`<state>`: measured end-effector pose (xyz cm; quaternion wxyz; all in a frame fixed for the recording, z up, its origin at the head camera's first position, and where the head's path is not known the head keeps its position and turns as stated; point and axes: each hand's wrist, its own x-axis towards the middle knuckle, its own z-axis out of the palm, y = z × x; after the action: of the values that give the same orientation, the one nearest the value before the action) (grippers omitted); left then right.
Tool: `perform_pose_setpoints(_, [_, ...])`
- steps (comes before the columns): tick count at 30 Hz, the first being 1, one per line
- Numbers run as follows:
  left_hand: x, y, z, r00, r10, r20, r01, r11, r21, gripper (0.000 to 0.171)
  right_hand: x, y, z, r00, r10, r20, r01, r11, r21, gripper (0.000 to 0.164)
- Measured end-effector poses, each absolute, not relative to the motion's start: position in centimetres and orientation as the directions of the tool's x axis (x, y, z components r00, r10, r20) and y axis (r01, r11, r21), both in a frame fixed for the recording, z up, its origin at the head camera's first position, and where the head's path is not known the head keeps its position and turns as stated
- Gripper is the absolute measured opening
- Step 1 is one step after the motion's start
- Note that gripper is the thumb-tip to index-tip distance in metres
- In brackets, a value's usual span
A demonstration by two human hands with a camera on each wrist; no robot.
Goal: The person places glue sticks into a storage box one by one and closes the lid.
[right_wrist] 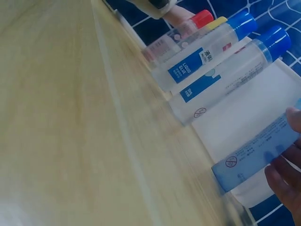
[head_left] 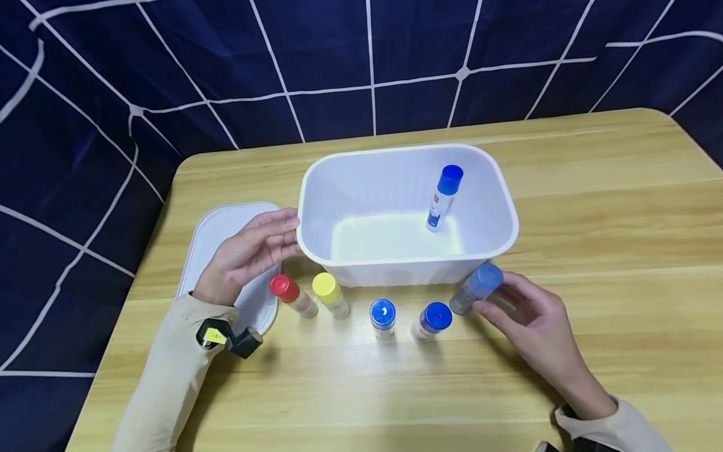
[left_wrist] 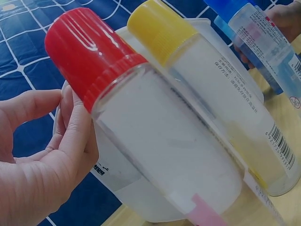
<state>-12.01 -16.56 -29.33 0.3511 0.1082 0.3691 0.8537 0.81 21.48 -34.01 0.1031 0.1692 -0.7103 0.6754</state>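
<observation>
At the left end of the white plastic bin (head_left: 395, 274), my left hand (head_left: 251, 248) touches the outer wall with its fingertips, fingers mostly straight. My right hand (head_left: 531, 320) pinches a translucent blue liquid glue bottle (right_wrist: 256, 148) with a blue cap, tilted beside the bin's near right corner. Whether its base touches the table cannot be told. One clear blue-capped glue bottle (head_left: 441, 204) stands inside the bin. In front of it stand a red-capped bottle (left_wrist: 160, 136), a yellow-capped bottle (left_wrist: 225, 89) and two blue-capped liquid glue bottles (right_wrist: 202, 59), (right_wrist: 221, 87).
A white lid (head_left: 226, 220) lies flat on the wooden table (head_left: 621, 251), partly under my left hand and forearm. Dark blue cloth (head_left: 327, 50) with white lines hangs behind the table and at its left side.
</observation>
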Motion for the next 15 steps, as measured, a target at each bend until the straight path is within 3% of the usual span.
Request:
perform_pose_setpoints(9, [-12.0,-16.4,-29.1,-0.727,0.682,-0.083,-0.530,-0.480,0.700,0.020,0.7,21.6,-32.8,-0.906,-0.073,0.417,-0.413,-0.067,-0.908,0.046])
perform_pose_setpoints(15, [-12.1,-16.3,-29.2,-0.726,0.686,-0.055,-0.505,-0.477,0.719,0.021,0.5,21.6,-32.1,-0.913,-0.074,0.400,-0.400,-0.022,-0.916,0.048])
